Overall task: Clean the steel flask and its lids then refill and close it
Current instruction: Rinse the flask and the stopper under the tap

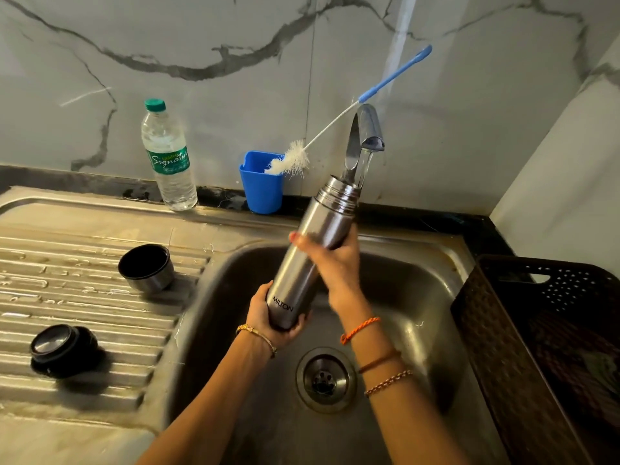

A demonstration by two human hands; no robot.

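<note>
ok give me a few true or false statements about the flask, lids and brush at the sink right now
1. Both hands hold the steel flask, the left hand at its base and the right hand at its middle. True.
2. The flask's mouth is under the tap. True.
3. The bottle brush is inside the flask. False: its bristles rest in the blue cup.
4. The cup lid and the inner stopper lie in the sink basin. False: both are on the drainboard.
</note>
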